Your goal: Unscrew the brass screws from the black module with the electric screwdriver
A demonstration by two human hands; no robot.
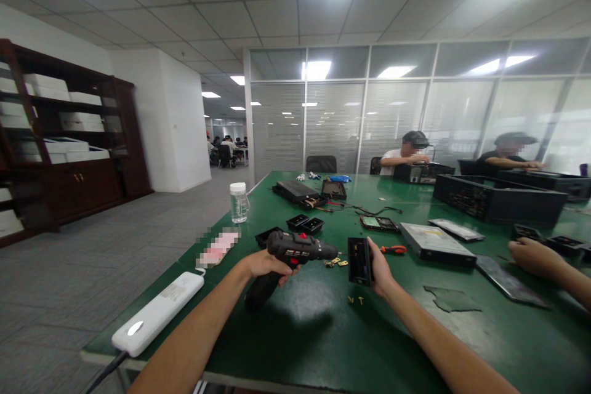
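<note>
My left hand (266, 265) is wrapped round the grip of a black cordless drill (295, 247) with red details, its chuck pointing right. A small black plastic box (359, 261) stands tilted up in my right hand (381, 269), its open side turned towards the drill. The thin bit ends just short of the box; whether it touches cannot be made out. Small brass-coloured pieces (340, 263) lie on the table between them. Below the box are a few small screws (355, 300). Behind my right hand lies a screwdriver (393, 250) with an orange and black handle.
Several black boxes (305, 223), a bottle (239, 203) and a white power strip (159, 313) are on the green table (286, 351). To the right lie a silver drive (436, 245) and a black computer case (498, 200). Another person's hand (538, 257) reaches in there; co-workers sit behind.
</note>
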